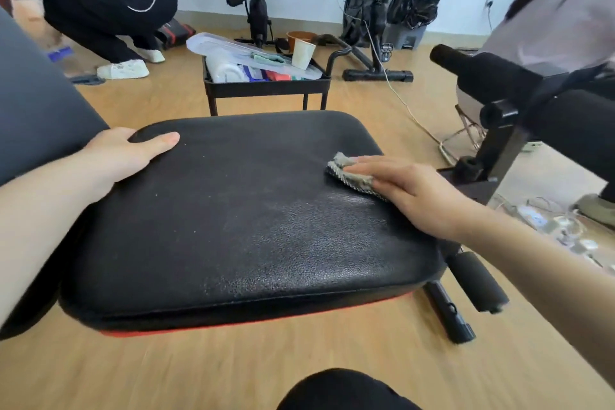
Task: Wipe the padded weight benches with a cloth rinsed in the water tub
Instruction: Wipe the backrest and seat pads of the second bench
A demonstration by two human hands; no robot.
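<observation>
Closest in, a dark-clad knee (346, 389) sits low before the bench pad (249, 236). Its black grained cover shows a dull damp sheen across the near right half, while pale specks dot the left half. The main risk, as I judge it, is an uneven job: the cloth (352, 173) is small and bunched, so strokes may leave strips untouched and the speckled side could be missed.

The right hand (412, 193) lies flat on the cloth with fingers straight, pressing it to the pad near the far right edge. Nothing is pinched, so the rag could slip from under the palm on a quick pass. The left hand (123, 153) grips the far left corner, thumb on top and fingers hidden over the edge, bracing the seat. If that hold slackens, hard rubbing may rock the bench.

Just beside the pad's right edge a foam roller (476, 280) juts out where a sweeping wrist might knock it. Farther off stands a black tray stand (266, 86) bearing a paper cup (303, 53), and a cable (399, 100) trails across the wooden floor (149, 373), a likely trip hazard on any walk to rinse. I cannot tell which vessel is the water tub.
</observation>
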